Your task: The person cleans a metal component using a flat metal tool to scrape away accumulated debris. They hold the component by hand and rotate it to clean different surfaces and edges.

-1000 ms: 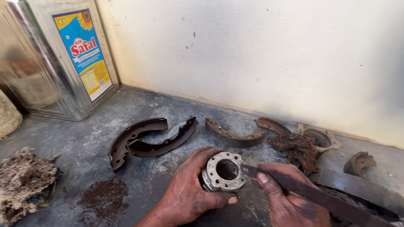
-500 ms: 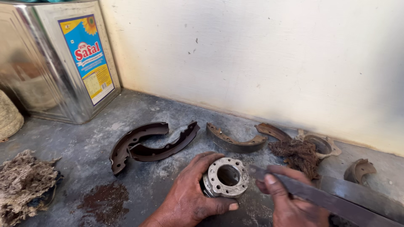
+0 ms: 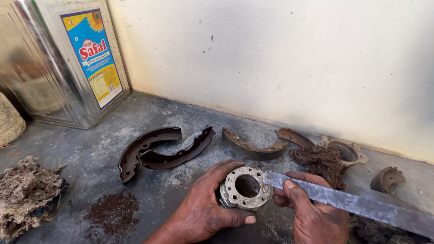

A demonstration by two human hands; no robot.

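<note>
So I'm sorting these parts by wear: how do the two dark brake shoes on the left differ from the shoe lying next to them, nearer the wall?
The two dark brake shoes are dark brown and lie overlapping, ends crossed. The rusty brake shoe is lighter, with orange rust, and lies alone, curving downward like a bowl. All are curved metal arcs resting on the grey floor, untouched by either hand.

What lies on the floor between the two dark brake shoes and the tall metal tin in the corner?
In the head view, only bare grey floor lies between the dark brake shoes and the metal tin.
</note>
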